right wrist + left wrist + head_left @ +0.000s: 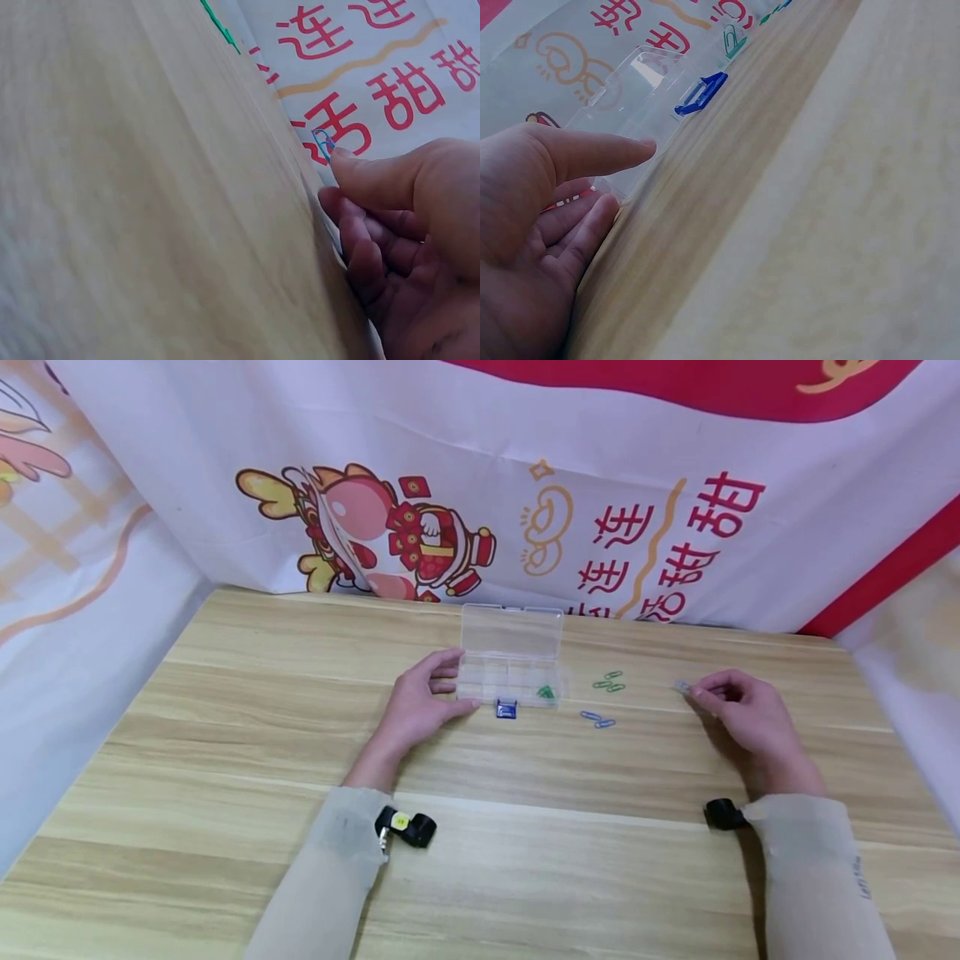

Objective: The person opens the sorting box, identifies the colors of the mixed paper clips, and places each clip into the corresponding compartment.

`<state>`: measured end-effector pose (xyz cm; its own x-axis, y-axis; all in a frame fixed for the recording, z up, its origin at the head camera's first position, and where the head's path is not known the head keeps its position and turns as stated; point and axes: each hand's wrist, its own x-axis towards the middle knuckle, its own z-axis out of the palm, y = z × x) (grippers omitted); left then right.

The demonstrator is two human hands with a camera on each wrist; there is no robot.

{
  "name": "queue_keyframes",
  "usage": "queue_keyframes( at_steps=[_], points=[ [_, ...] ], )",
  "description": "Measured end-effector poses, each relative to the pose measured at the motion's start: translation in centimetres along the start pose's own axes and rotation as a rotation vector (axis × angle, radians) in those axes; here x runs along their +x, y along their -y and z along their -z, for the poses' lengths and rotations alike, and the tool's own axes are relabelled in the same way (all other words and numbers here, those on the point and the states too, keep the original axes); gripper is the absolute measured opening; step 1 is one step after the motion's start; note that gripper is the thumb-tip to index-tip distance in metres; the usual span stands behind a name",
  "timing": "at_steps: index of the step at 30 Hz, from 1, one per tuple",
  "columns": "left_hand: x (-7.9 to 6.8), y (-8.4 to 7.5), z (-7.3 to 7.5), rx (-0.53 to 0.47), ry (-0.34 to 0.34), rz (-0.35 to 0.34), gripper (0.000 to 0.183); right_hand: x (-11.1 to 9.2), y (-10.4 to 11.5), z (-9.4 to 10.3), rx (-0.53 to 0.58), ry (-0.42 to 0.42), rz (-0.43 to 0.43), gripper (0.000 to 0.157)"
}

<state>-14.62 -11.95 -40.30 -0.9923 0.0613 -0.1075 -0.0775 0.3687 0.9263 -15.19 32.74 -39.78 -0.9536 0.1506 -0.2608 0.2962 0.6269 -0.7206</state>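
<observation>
A clear plastic compartment box point(483, 670) stands on the table with its lid point(512, 631) raised and a blue latch point(506, 709) at the front. My left hand point(420, 697) holds the box's left end, thumb along the front edge and fingers at the side. Green paper clips point(546, 692) lie in the front right compartment. Between thumb and forefinger, my right hand point(746, 710) pinches a bluish paper clip point(322, 141), right of the loose clips. On the table are green paper clips point(615, 687) and, nearer me, blue paper clips point(604, 723).
The wooden table point(562, 877) extends in front of the box and to both sides. A printed cloth point(480, 468) hangs along its back edge, just behind the raised lid. Black wrist cameras point(723, 814) sit at both sleeves.
</observation>
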Motion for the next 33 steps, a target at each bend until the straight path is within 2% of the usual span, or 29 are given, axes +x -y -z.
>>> queue_keyframes(
  at_steps=[7,13,27,33],
  points=[
    [-0.03,-0.02,0.09,0.004,0.002,0.002,0.079,0.3,-0.58,0.45,0.202,-0.024,-0.103,0.043],
    [-0.04,-0.04,0.07,0.007,0.001,0.014,0.08,0.41,-0.48,0.58,0.323,-0.03,-0.134,0.041],
    [0.08,0.07,-0.07,0.004,-0.002,0.015,0.079,0.49,-0.59,0.49,0.409,-0.079,-0.117,0.038],
    [0.07,0.03,0.01,0.002,0.007,0.016,0.08,0.49,-0.43,0.41,0.362,-0.079,-0.119,0.04]
  ],
)
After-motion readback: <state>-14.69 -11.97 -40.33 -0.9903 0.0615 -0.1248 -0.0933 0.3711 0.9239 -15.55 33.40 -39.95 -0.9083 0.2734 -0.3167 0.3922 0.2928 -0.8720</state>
